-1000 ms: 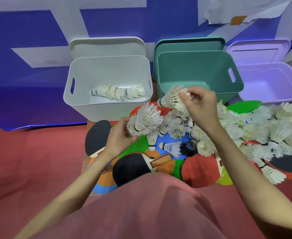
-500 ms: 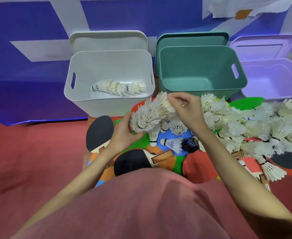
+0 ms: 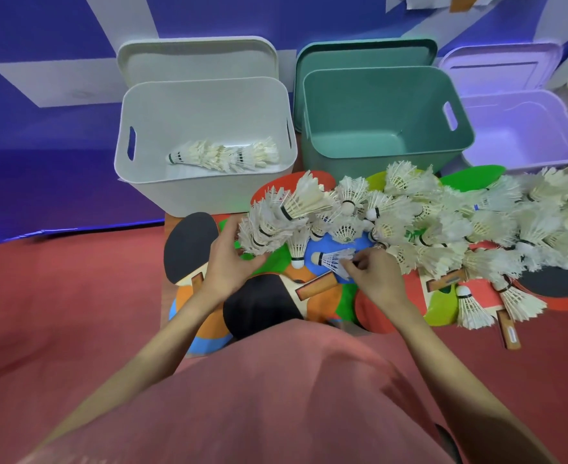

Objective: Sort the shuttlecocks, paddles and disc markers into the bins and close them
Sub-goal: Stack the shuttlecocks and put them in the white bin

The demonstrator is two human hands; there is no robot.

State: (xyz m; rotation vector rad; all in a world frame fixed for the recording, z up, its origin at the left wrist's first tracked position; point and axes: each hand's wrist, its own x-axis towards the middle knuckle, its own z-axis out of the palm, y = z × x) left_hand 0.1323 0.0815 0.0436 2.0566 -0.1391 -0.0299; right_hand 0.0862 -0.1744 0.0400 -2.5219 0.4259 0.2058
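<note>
Left hand point(image 3: 229, 262) still holds the nested stack of shuttlecocks point(image 3: 276, 219), grip clenched around its lower end, above the paddles point(image 3: 259, 306) and disc markers point(image 3: 339, 259). Right hand point(image 3: 376, 276) has dropped from the stack's top to a single shuttlecock point(image 3: 333, 259) lying on the blue marker, fingertips pinching its feathers. White bin point(image 3: 205, 182) holds one earlier stack, unchanged; green bin point(image 3: 386, 122) stands open.

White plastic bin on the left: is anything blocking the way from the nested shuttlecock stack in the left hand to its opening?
Nothing visible does. The white plastic bin stands open, its lid propped behind, just beyond the stack of nested feather shuttlecocks held by the left hand. Only its near wall lies between.
</note>
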